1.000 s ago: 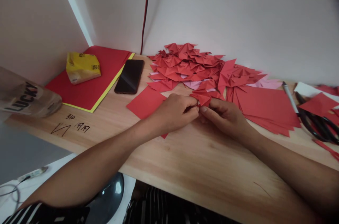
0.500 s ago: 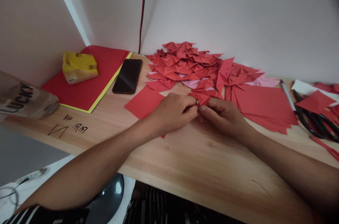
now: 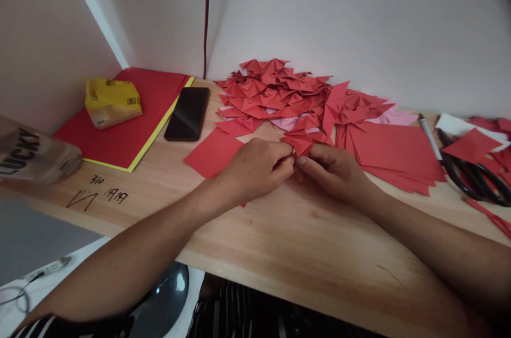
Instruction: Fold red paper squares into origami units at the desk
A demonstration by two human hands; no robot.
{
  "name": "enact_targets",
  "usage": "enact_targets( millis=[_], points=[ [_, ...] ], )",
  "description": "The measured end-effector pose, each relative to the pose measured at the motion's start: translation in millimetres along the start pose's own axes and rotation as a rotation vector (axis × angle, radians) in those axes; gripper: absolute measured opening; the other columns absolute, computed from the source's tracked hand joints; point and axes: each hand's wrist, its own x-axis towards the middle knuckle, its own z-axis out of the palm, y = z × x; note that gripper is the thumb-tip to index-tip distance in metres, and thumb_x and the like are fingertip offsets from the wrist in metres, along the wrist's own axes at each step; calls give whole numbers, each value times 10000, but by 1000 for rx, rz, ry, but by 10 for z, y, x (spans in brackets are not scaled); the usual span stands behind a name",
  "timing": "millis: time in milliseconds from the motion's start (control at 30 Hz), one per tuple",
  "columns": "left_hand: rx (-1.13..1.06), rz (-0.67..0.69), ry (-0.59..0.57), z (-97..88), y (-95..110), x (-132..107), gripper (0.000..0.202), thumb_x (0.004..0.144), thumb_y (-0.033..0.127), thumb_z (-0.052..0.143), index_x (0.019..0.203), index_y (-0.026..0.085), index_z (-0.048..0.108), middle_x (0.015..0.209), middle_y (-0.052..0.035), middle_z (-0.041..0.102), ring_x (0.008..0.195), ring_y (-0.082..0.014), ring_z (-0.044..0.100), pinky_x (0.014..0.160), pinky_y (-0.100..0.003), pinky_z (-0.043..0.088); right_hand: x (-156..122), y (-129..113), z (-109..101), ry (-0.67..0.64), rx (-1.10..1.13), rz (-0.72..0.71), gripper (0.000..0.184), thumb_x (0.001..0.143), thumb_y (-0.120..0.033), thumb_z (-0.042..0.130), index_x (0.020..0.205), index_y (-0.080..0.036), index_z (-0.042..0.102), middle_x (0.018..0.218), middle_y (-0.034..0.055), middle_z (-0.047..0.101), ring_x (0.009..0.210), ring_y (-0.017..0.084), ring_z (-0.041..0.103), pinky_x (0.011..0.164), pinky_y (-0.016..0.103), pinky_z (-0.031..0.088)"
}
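Between my two hands is a folded piece of red paper (image 3: 299, 142), its pointed flaps sticking up above the fingertips. My left hand (image 3: 261, 164) pinches its left side, thumb and fingers closed. From the right, my right hand (image 3: 333, 170) grips it with the thumb on the near side; some of its fingers are hidden underneath. A flat red paper sheet (image 3: 213, 151) lies partly under my left hand and forearm. Just behind the hands rises a heap of folded red paper pieces (image 3: 275, 93), with some pink ones among them.
Right of the hands lie a stack of red paper sheets (image 3: 395, 154), a marker (image 3: 430, 135) and black-handled scissors (image 3: 463, 175). To the left are a phone (image 3: 187, 114), red card sheets (image 3: 120, 146), a yellow packet (image 3: 114, 104) and a clear cup (image 3: 40, 157). A wall stands behind.
The whole view has shifted slightly, so things sit a little further left. Both hands keep their hold on the folded red paper, with hardly any movement.
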Motion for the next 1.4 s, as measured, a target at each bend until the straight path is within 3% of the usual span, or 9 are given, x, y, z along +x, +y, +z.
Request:
enact_targets(
  millis=[1400],
  points=[
    [108,28,-2,29,-48,0,222,859,215,469,650,156,513,628,8,527,588,-102,419,582,-279,275,11,13,7,-19,32,-73,272,950,-230,490,685,-201,547,613,-11,567,554,110,505,523,238,391]
  ],
)
